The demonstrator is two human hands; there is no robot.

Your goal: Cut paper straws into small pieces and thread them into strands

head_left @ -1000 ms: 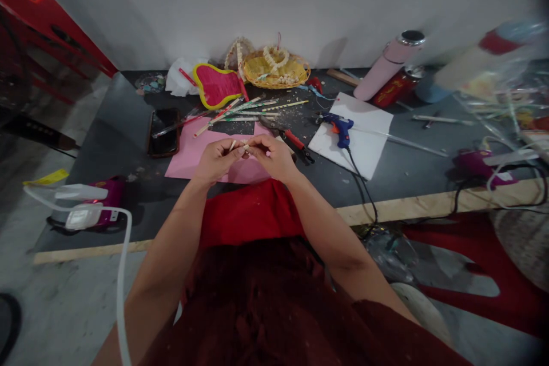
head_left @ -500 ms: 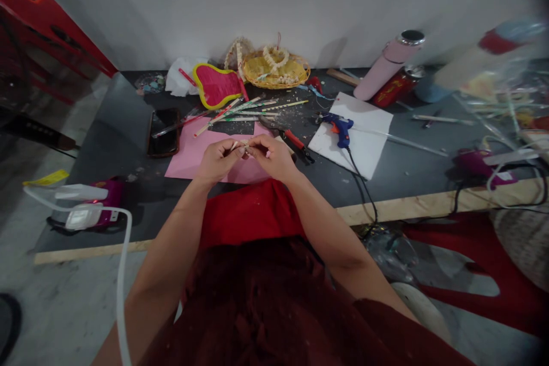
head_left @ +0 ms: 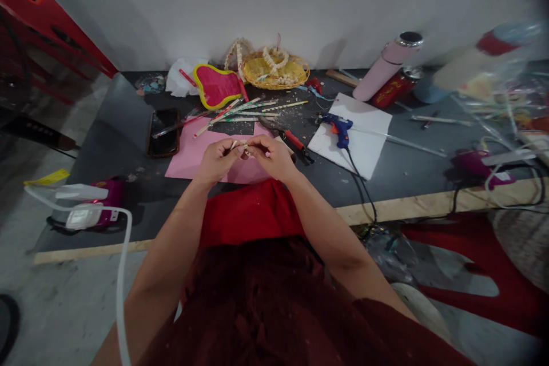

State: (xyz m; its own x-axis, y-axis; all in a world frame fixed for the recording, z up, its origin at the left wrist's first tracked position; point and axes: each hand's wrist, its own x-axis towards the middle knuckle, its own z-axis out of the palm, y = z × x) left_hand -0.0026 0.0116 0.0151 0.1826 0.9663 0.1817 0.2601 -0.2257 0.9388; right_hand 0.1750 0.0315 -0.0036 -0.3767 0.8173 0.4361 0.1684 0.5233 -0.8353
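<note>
My left hand (head_left: 219,159) and my right hand (head_left: 271,154) meet over a pink sheet (head_left: 184,155) on the dark table. Both are closed in a pinch on a small cream-coloured piece (head_left: 243,144), partly hidden by the fingertips. Just beyond the hands lie several patterned paper sticks (head_left: 246,110) and pliers with red handles (head_left: 295,140). To the right, a blue glue gun (head_left: 342,127) rests on a white board (head_left: 372,151).
Behind stand a wicker basket (head_left: 295,81), a pink bottle (head_left: 383,71) and a red can (head_left: 392,88). A phone (head_left: 163,131) and a purple power strip (head_left: 112,197) lie left. A white cable (head_left: 122,274) hangs over the near left edge.
Both hands stay in the same place, with slight finger movement. The cream-coloured piece between the fingertips has turned a little.
</note>
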